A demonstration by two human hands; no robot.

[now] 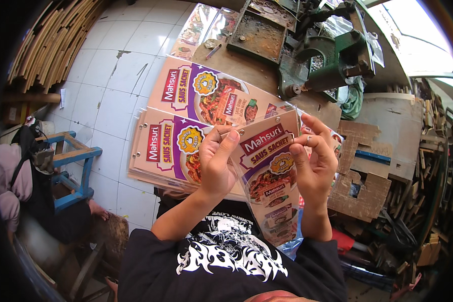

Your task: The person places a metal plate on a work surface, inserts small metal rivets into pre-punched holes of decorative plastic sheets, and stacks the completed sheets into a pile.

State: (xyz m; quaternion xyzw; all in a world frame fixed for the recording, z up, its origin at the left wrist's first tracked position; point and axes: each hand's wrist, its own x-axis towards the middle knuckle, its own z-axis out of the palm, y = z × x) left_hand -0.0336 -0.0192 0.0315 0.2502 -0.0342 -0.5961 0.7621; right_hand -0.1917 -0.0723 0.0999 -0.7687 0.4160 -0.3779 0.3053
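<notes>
A tall printed card [274,176] with a food picture and metal eyelets in its top corners hangs in front of my chest. My left hand [219,161] is closed on its upper left edge, thumb near the eyelet. At the upper right edge my right hand [314,168] is pinched, with a thin, shiny piece between thumb and fingers; its kind is too small to tell. Left of the held card lies a stack of similar cards [158,146], partly behind my left hand. Beyond it, more such cards [178,85] overlap on the table.
A green metal press [337,65] and a dirty metal tray [259,38] stand on the table [216,60] at the back. A pen [213,51] lies near the tray. Cardboard pieces [367,186] are at right. Left are a blue stool [75,161] and another person's hand [98,209].
</notes>
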